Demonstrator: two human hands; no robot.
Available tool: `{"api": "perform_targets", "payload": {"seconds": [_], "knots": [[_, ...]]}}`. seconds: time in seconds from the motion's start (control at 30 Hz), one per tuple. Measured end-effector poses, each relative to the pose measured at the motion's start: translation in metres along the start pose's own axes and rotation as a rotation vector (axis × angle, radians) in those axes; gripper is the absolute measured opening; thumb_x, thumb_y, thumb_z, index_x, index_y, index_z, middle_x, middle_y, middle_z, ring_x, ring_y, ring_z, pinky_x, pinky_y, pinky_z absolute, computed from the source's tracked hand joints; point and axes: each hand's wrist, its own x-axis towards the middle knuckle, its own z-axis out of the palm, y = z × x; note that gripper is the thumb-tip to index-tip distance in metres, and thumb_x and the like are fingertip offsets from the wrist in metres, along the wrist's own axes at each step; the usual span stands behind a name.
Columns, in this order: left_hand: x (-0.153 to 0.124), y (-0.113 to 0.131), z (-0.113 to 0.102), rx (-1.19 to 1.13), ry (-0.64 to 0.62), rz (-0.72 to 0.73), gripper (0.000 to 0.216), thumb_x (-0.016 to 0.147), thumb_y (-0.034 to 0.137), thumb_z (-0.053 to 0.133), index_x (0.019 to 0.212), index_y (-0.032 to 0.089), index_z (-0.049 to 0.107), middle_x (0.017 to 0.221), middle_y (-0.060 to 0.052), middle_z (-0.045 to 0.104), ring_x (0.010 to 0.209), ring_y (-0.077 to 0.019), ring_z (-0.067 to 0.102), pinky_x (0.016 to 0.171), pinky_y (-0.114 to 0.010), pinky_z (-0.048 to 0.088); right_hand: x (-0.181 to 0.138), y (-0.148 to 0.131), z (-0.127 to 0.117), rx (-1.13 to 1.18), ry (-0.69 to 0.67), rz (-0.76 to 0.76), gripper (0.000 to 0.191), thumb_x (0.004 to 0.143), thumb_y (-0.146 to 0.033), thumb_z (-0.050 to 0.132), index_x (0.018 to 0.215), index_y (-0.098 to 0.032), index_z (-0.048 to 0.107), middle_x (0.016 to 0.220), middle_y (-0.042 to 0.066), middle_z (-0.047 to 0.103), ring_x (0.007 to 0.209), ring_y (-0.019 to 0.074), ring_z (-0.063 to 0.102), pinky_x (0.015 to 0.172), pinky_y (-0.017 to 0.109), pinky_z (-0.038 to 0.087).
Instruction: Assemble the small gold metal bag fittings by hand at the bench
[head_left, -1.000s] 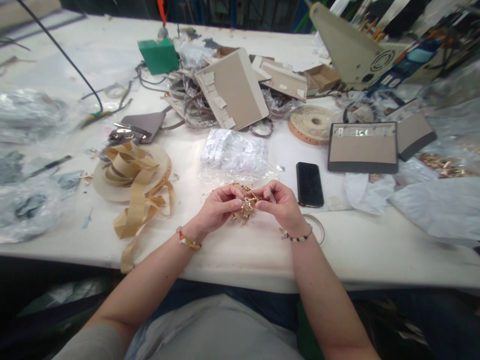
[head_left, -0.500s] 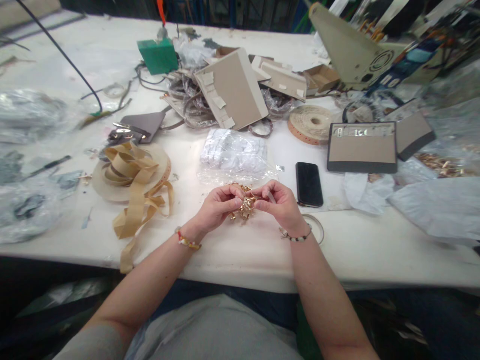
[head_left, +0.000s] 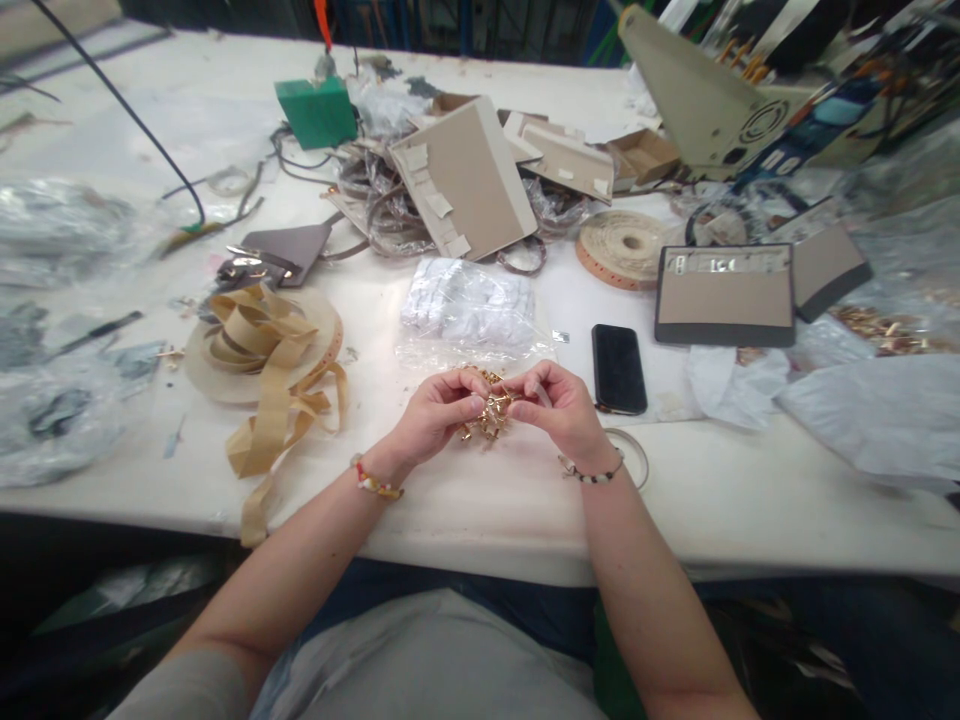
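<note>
A small heap of gold-coloured metal pieces (head_left: 489,422) lies on the white table near its front edge. Over the heap, my left hand (head_left: 444,410) is closed in a pinch, thumb against fingers. Facing it from the right, my right hand (head_left: 556,405) is pinched too, its fingertips close to the left ones. What sits between the fingertips is too small to make out against the gold pieces. A whitish strip shows at the right hand's fingers. Just behind the heap lies a clear plastic bag (head_left: 469,305) with white contents.
A phone (head_left: 619,368) lies right of my hands, and a ring-shaped band (head_left: 637,455) by my right wrist. Left is a tape roll (head_left: 319,325) with loose tan tape (head_left: 259,425). Behind stand taupe panels (head_left: 472,180), another roll (head_left: 619,245) and a beige machine (head_left: 697,90).
</note>
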Motion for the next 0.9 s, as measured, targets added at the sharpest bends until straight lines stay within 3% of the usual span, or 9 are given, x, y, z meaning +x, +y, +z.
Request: {"api": "perform_targets", "payload": {"seconds": [0.2,0.33,0.63,0.9], "knots": [[0.0003,-0.0007,0.0002,0.015,0.022,0.004,0.020,0.073,0.025,0.086,0.080,0.014,0.070,0.076,-0.002,0.066,0.065,-0.0093,0.059,0.061,-0.020,0.045,-0.0002,0.0019,-0.0014,-0.012,0.019,0.011,0.040,0.064,-0.027,0.092,0.072,-0.022,0.053,0.094,0.002,0.078,0.081,0.0170,0.070,0.072,0.030,0.057],[0.0005,-0.0017,0.0014,0.016,0.054,0.009,0.028,0.071,0.024,0.087,0.091,0.017,0.069,0.086,-0.002,0.067,0.075,-0.0116,0.063,0.067,-0.022,0.050,-0.0009,0.0019,-0.0009,-0.033,0.030,0.014,0.042,0.063,-0.029,0.093,0.072,-0.022,0.052,0.092,0.002,0.077,0.077,0.0170,0.070,0.069,0.030,0.056],[0.0007,-0.0084,-0.0030,0.159,0.109,0.132,0.029,0.079,0.029,0.082,0.103,0.020,0.069,0.088,-0.001,0.065,0.079,-0.0119,0.063,0.072,-0.023,0.052,0.0004,0.0012,0.0001,0.018,0.038,-0.003,0.042,0.063,-0.028,0.093,0.073,-0.023,0.053,0.088,0.000,0.076,0.081,0.0180,0.071,0.072,0.031,0.057],[0.0002,-0.0053,-0.0015,0.169,0.055,0.072,0.023,0.080,0.035,0.081,0.085,0.016,0.068,0.077,0.000,0.065,0.066,-0.0102,0.059,0.062,-0.022,0.046,-0.0005,0.0006,-0.0017,-0.002,0.035,0.011,0.043,0.063,-0.030,0.093,0.073,-0.022,0.053,0.094,0.002,0.078,0.078,0.0173,0.070,0.071,0.031,0.057]]}}
